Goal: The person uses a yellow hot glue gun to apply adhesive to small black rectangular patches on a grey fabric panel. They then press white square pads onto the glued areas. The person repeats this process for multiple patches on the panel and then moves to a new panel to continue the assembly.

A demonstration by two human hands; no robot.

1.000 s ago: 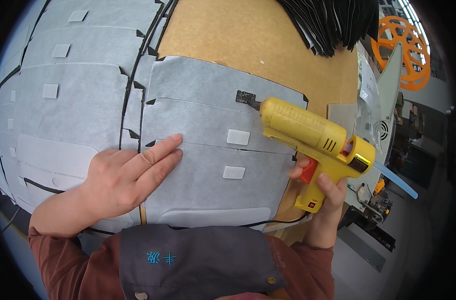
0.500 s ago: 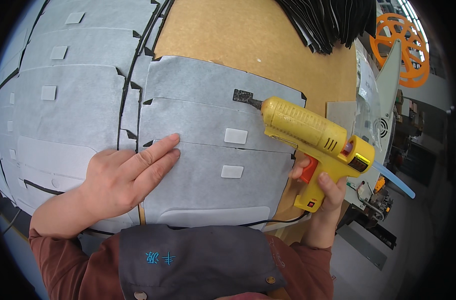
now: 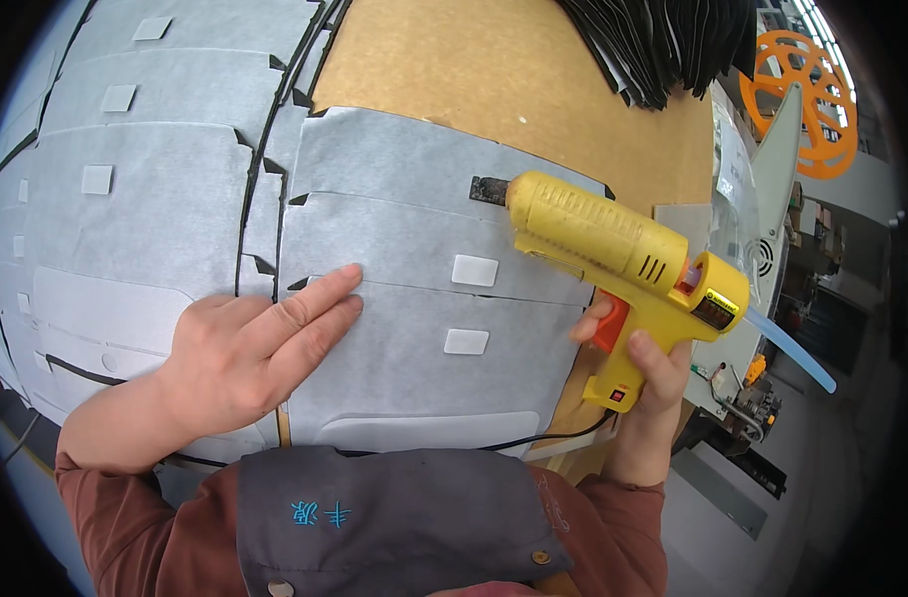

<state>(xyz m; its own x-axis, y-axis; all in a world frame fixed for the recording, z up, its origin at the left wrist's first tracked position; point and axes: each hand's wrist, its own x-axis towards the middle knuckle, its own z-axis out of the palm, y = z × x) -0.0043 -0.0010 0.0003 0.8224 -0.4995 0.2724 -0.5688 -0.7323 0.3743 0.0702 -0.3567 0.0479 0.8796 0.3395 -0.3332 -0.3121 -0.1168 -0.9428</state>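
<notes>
My right hand [image 3: 657, 376] grips the handle of a yellow hot glue gun [image 3: 613, 237], with fingers at its orange trigger [image 3: 611, 320]. A pale glue stick [image 3: 794, 348] pokes out of the gun's back end. The gun's front end lies over a grey-white felt-like sheet, by a small black patch [image 3: 488, 189]. Whether the nozzle touches the patch, I cannot tell. My left hand [image 3: 245, 360] lies flat with two fingers stretched out onto the overlapping grey-white sheets [image 3: 394, 343]. Small white rectangles [image 3: 475, 270] sit on these sheets.
Under the sheets is a brown board [image 3: 424, 65]. A bundle of black strips [image 3: 663, 45] lies at the far right, near an orange spoked reel [image 3: 802, 104]. More layered sheets [image 3: 165, 219] cover the left. The gun's black cord [image 3: 543, 438] runs along the near edge.
The glue gun has shifted slightly left and away from me, its front end now closer to the black patch. My left hand has stayed almost still.
</notes>
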